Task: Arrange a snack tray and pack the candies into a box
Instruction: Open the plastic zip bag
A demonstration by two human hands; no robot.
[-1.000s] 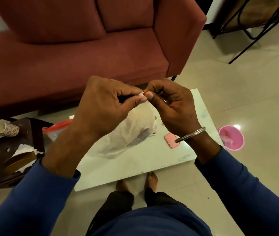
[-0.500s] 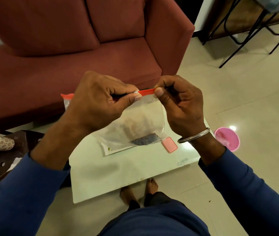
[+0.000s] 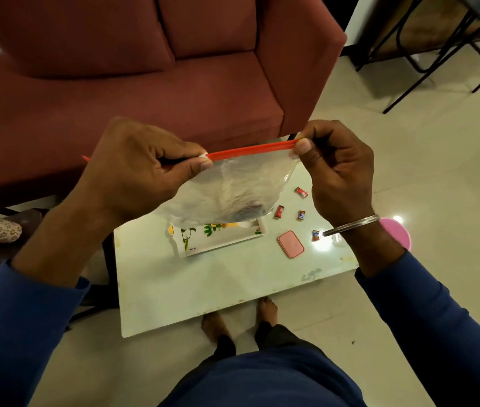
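Between the two grips, the left hand [image 3: 142,171] and right hand [image 3: 335,168] pinched the red zip strip [image 3: 250,148] of the bag [image 3: 233,192]. If one grip slipped, the bag could fall onto the tray [image 3: 221,239] just below.

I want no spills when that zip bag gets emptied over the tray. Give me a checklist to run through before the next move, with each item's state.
1. Both hands grip the bag: ok. Left hand and right hand pinch the red zip strip.
2. Bag held above the table: ok.
3. Zip open: cannot tell.
4. Tray under the bag: ok, partly covered by it.
5. What is in the bag: cannot tell; something dark sits low inside.
6. Loose candies clear of the tray: ok, beside the pink box.
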